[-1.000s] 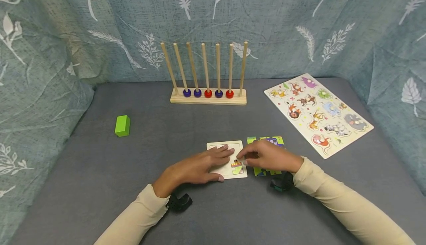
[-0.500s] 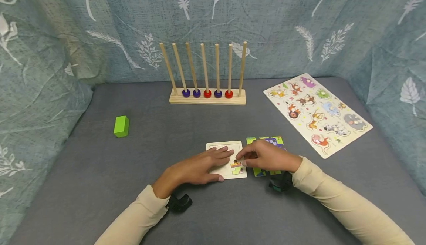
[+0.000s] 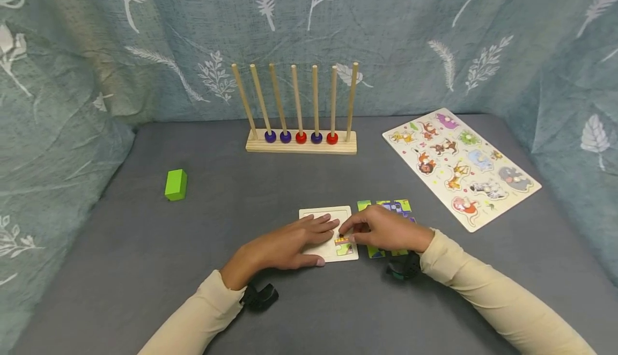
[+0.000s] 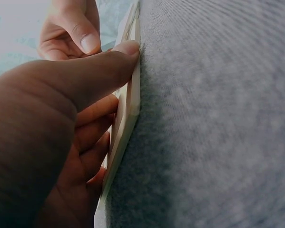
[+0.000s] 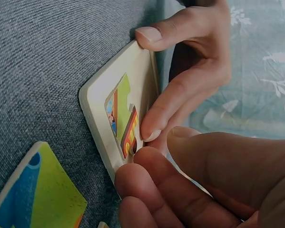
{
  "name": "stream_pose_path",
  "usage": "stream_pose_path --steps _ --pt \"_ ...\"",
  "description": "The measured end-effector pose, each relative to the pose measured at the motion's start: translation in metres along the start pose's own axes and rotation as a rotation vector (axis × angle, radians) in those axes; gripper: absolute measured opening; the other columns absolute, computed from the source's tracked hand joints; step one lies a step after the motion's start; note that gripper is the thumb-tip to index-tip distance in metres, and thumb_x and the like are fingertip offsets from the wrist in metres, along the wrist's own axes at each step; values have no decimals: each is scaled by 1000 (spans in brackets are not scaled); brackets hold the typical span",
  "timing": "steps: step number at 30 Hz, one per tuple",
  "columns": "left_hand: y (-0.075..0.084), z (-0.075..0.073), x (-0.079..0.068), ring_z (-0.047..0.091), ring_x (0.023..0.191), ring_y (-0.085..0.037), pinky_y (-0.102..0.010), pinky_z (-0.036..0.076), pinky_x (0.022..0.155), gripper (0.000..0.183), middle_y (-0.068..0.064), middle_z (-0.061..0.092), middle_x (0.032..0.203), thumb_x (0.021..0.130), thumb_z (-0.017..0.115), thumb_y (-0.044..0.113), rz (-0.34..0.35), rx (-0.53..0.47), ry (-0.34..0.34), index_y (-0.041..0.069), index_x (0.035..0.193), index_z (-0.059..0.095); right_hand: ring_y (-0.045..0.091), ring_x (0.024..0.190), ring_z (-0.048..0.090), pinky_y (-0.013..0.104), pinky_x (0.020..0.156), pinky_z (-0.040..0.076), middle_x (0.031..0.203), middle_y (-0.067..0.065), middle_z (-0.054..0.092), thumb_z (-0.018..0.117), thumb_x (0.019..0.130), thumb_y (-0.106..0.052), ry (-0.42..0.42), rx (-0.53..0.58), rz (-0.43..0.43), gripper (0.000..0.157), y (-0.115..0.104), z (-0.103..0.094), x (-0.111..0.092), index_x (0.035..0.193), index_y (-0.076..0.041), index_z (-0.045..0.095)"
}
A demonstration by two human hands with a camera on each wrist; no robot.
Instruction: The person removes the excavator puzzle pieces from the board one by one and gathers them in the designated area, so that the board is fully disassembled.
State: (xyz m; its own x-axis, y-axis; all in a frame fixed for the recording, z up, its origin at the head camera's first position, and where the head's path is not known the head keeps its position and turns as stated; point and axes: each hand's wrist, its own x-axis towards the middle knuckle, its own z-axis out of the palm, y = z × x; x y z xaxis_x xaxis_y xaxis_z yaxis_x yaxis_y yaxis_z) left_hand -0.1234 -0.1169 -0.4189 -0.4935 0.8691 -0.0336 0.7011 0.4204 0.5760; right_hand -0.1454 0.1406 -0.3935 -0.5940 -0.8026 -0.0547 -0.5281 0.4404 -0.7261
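A square wooden puzzle tray (image 3: 323, 253) lies on the grey table, with a green, orange-topped jigsaw piece (image 3: 344, 249) in its near right corner. My left hand (image 3: 294, 241) rests across the tray with fingers spread and straight; its thumb (image 4: 97, 71) lies along the near edge. From the right, my right hand (image 3: 386, 229) reaches over the tray, its bent fingertips at the piece's dark upper tab. Seen from the right wrist, the piece (image 5: 125, 92) shows a red and yellow band beside those fingertips. Other jigsaw pieces (image 3: 364, 204) lie partly hidden under the right hand.
Behind the tray stands a wooden base (image 3: 255, 147) with several upright pegs and red and blue beads. A green block (image 3: 175, 185) is at the left. An animal puzzle board (image 3: 436, 180) lies at the right, before a patterned curtain (image 3: 386, 17).
The right hand has shifted slightly left and toward the body, its fingertips moving with the piece's dark tab. The left hand stays in place on the tray.
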Motion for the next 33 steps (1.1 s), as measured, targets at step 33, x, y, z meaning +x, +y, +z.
stream_pose_path --steps 33 --pt "0 0 0 17 146 -22 -42 12 117 62 -7 30 156 95 65 30 -28 -44 -5 0 145 43 7 88 61 27 76 53 102 2 68 66 91 -1 35 74 -31 16 2 4 2 106 -4 72"
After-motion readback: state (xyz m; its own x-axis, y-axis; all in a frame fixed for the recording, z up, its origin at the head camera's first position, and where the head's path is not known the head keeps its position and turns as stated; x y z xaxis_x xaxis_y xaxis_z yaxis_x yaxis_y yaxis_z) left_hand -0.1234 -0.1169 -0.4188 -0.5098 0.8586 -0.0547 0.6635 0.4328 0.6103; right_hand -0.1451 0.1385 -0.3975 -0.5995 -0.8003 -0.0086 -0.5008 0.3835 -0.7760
